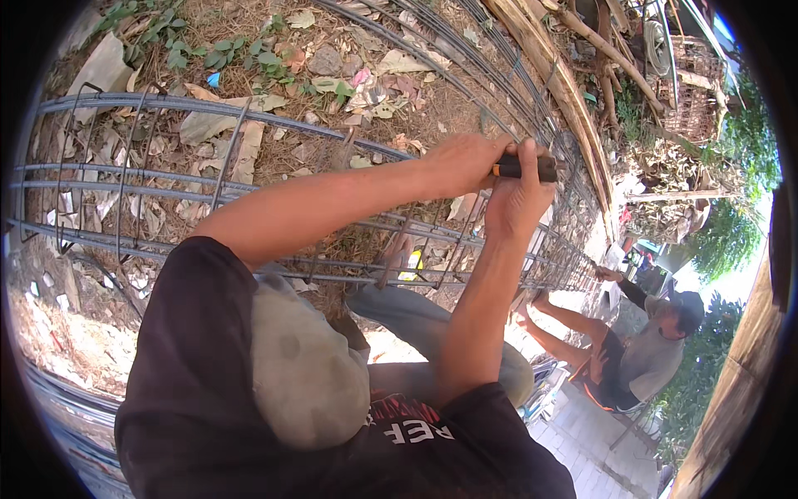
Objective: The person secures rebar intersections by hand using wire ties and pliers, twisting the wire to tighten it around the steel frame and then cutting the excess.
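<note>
I've got the black hand tool at the far side of the rebar cage, right of its middle; long axis roughly along the cage, thumb-side end toward the cage's right end. Right hand fingers gripping it; left hand fingers curled at its other end, can't tell if gripping. I'd seat the tip before loading it, knuckles off the cage. Co-worker by the cage's right end.

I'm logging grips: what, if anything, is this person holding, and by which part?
A dark, orange-marked tool: the right hand grips it around the middle, thumb across it. Whether the left hand also holds it cannot be told.
</note>
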{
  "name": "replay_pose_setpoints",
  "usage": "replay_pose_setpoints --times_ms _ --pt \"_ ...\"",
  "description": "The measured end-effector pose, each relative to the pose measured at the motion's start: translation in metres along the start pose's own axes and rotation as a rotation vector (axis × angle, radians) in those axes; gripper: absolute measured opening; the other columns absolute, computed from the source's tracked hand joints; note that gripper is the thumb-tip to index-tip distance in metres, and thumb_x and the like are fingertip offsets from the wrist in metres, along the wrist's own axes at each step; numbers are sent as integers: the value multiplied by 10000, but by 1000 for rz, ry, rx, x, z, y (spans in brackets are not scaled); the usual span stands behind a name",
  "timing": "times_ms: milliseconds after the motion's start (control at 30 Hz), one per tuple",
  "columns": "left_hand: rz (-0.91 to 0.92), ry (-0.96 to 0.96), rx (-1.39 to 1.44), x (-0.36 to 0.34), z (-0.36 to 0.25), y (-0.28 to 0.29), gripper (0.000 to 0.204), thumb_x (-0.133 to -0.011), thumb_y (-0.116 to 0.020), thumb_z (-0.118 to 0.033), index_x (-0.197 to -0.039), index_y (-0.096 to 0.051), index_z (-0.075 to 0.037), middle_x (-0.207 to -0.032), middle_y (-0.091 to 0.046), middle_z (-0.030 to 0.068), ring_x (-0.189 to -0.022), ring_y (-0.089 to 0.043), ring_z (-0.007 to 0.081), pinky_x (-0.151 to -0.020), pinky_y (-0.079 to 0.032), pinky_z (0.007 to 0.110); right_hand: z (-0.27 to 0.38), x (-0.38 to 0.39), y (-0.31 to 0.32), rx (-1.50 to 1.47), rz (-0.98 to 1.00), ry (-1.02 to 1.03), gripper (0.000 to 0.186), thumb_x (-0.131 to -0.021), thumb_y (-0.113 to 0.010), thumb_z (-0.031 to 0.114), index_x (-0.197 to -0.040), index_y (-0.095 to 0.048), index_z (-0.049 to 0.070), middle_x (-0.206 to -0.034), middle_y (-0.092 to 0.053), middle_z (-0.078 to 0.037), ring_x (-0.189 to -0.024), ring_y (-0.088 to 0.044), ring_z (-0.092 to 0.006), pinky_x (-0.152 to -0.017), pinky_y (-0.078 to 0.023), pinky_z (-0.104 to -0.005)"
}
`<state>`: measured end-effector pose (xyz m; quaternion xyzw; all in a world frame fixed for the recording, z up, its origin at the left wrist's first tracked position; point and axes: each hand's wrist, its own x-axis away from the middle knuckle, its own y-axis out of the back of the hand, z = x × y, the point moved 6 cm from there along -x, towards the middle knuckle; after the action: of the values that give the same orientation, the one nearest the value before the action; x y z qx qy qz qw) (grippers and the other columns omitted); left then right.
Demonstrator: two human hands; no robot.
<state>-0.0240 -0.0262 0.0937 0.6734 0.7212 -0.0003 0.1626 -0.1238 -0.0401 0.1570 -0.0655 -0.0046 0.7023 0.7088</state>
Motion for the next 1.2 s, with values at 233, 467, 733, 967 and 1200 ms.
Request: replay_pose_setpoints --times_ms 233,467,733,967,1200 --pt "650 176 548 -37 34 -19 345 -792 -811 -240 -1037 -693 -29 -866 -739 49 -741 -695 193 -673 -525 338 -8 -51 -3 443 576 -206 346 -962 -639 342 -887 -640 4 -1055 -684 -144 -917 -626 -198 -838 -489 -368" --pt "498 208 292 -35 71 -9 625 -743 -833 -447 -1104 -675 39 -941 -700 122 -863 -662 200 -767 -511 345 -60 -79 5 -346 574 -286 469 -1023 -472 436 -988 -667 11 -1323 -561 -232 -1203 -558 -361 -1090 -398 -601" --pt "416 269 245 -35 74 -16 512 -926 -629 -494 -1127 -684 -27 -905 -698 109 -852 -651 218 -768 -497 367 -95 -110 14 -331 637 -476 491 -1018 -475 432 -1194 -663 14 -1460 -450 -221 -1350 -433 -410 -1072 -406 -616" --pt "283 106 254 -44 49 -18 515 -1012 -480 -481 -1172 -654 -24 -1037 -704 132 -959 -648 242 -828 -490 396 -59 -110 74 -541 305 -195 521 -1044 -385 439 -1255 -594 10 -1490 -402 -236 -1403 -343 -444 -1130 -286 -690" --pt "291 235 112 -48 72 3 566 -1007 -472 -514 -1208 -642 -13 -1127 -694 143 -1052 -646 255 -876 -499 393 -93 -105 88 -343 203 -472 564 -1065 -321 409 -1357 -449 -56 -1501 -368 -244 -1386 -358 -469 -1075 -336 -716"
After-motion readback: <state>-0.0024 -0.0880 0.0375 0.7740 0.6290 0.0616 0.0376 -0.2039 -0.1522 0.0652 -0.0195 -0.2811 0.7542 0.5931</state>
